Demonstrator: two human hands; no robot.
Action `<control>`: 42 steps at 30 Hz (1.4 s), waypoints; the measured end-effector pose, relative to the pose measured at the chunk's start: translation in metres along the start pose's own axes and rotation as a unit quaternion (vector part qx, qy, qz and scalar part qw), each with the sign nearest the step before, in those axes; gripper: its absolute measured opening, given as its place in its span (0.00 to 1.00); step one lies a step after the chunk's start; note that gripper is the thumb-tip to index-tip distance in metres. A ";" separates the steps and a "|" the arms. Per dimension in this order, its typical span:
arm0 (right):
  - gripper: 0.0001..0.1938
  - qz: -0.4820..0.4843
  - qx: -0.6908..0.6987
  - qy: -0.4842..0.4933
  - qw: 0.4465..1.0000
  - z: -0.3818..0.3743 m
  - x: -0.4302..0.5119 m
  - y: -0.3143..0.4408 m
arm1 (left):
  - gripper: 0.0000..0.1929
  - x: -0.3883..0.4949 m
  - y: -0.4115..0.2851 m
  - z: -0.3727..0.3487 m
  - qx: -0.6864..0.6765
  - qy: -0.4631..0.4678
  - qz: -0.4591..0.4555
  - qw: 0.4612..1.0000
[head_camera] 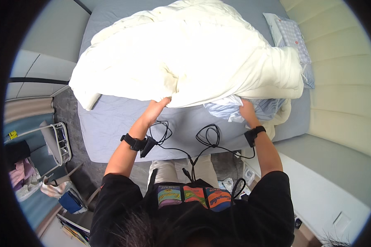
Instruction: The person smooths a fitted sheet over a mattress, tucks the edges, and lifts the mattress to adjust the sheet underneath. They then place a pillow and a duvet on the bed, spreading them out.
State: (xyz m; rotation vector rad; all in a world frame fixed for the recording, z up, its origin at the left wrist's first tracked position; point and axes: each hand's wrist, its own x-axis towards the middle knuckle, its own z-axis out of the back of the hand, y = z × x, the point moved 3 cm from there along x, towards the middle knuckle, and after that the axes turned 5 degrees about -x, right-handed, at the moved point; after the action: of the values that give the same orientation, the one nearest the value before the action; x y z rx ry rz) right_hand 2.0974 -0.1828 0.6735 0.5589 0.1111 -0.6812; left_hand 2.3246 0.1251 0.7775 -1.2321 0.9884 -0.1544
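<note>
A thick cream-white duvet (204, 55) lies bunched over a bed with a grey-blue fitted sheet (117, 123). My left hand (161, 106) pinches the duvet's near edge, thumb on top. To the right, my right hand (247, 110) is closed on crumpled blue-and-white striped fabric (224, 108), which comes out from under the duvet; its fingertips are partly hidden by the cloth. Each wrist wears a black strap with a small device, and black cables (208, 139) run from these in loops over the sheet's near side.
Pillows (293, 40) lie at the right against a cream padded headboard (343, 80). A white metal rack (63, 143), a striped bag and clothes stand at the left. A white cabinet (321, 179) is at the lower right. Cables hang before my legs.
</note>
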 end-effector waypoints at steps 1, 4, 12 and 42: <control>0.15 0.003 0.048 0.002 0.999 -0.002 -0.019 0.016 | 0.26 -0.012 0.002 0.012 -0.011 -0.002 -0.024 1.000; 0.17 0.004 0.124 -0.034 0.992 0.006 -0.088 0.058 | 0.25 -0.050 0.005 0.053 -0.093 -0.014 -0.054 0.994; 0.16 -0.031 0.120 -0.152 0.981 0.080 -0.247 0.144 | 0.25 -0.195 -0.007 0.214 -0.207 -0.081 -0.189 0.956; 0.10 -0.185 0.343 -0.498 0.775 0.311 -0.586 0.041 | 0.13 -0.299 0.084 0.532 -0.416 -0.332 -0.138 0.835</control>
State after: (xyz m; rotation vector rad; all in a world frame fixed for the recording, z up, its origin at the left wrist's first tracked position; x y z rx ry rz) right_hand 1.6424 0.0119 1.1164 0.8104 -1.1039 -1.3500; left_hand 2.4855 0.7126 0.8667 -2.0337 0.2190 0.5188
